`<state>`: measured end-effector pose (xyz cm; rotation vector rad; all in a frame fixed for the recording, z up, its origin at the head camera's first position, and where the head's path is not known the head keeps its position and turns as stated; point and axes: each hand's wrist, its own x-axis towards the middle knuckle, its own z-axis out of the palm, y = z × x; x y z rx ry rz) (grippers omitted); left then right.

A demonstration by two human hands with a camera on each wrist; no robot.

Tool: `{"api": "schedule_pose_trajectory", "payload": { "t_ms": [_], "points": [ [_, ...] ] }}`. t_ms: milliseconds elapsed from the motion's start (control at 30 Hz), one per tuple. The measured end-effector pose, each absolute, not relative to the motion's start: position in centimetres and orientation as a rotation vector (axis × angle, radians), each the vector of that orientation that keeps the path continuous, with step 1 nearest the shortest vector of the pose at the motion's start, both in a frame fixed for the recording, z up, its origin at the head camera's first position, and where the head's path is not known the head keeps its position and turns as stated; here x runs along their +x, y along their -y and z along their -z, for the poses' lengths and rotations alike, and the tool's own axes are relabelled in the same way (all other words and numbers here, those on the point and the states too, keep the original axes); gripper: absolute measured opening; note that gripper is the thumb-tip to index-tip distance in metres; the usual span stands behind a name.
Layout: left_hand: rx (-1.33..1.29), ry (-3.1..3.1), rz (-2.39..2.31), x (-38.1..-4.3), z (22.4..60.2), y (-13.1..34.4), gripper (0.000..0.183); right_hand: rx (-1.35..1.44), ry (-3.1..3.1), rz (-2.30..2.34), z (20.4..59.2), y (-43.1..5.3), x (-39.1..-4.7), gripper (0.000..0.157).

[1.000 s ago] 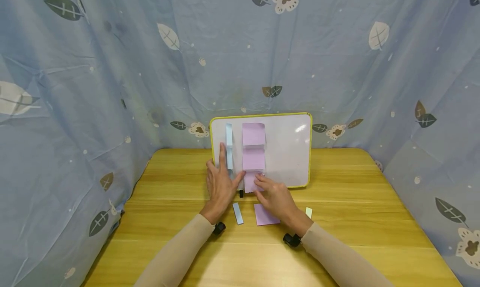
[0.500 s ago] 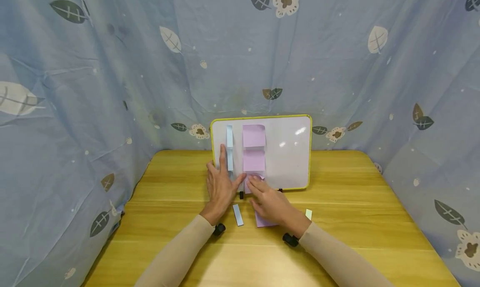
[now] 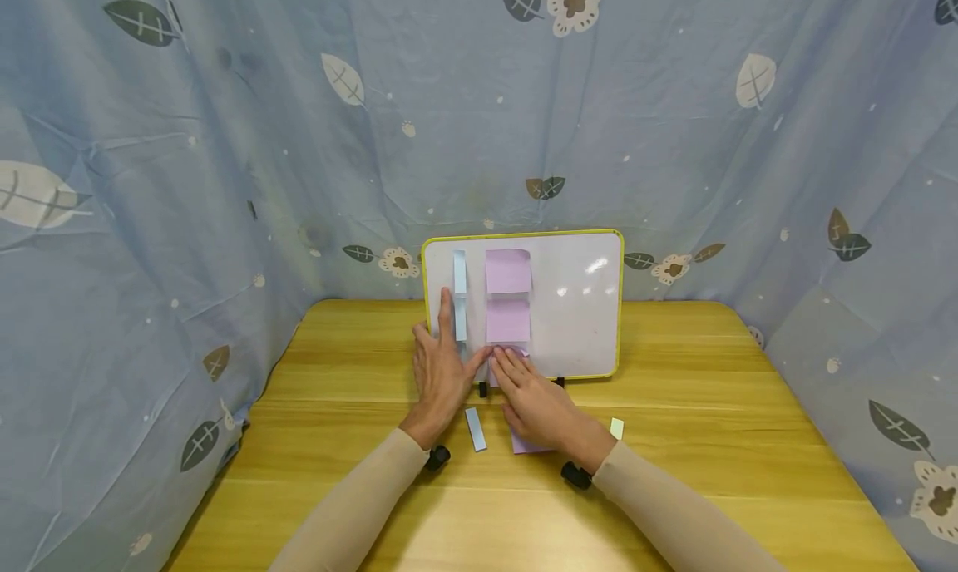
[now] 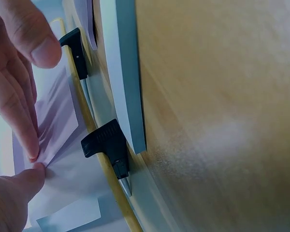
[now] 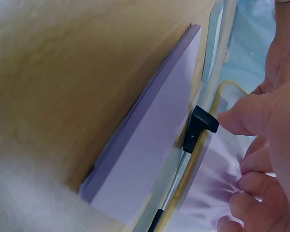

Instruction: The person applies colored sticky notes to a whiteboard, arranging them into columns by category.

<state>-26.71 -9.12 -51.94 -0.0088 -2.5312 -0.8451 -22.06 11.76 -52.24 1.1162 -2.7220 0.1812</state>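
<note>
A yellow-framed whiteboard [image 3: 572, 322] leans upright near the table's back. Down it run two purple sticky notes [image 3: 508, 271], with a third, lowest purple note [image 4: 63, 121] mostly covered by my right hand [image 3: 542, 407]. That hand presses this note with straight fingers, held together near its top left. My left hand [image 3: 440, 374] rests spread against the board's left side, its index finger beside the pale blue strips [image 3: 460, 318]. The left thumb tip meets the lowest note's edge, close to the right fingertips. Beneath my right hand lies a purple sticky-note pad [image 5: 150, 130].
Black stand feet [image 4: 106, 140] hold the board's lower edge. A narrow blue pad [image 3: 476, 429] lies on the wooden table [image 3: 479, 514], left of the purple pad. To the right is a small pale green pad [image 3: 617, 428]. A patterned curtain [image 3: 479, 123] hangs behind.
My right hand has moved slightly left and its fingers have straightened flat over the lowest purple note, hiding more of it. My left hand has stayed in place.
</note>
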Motion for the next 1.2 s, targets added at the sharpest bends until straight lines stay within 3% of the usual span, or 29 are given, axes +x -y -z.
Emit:
{"api": "schedule_pose_trajectory", "payload": {
  "t_ms": [1200],
  "points": [
    [0.001, 2.557, 0.832, -26.7, 51.9, 8.9, 0.148, 0.917, 2.815, -0.145, 52.7, -16.1, -20.9, 0.085]
  ]
}}
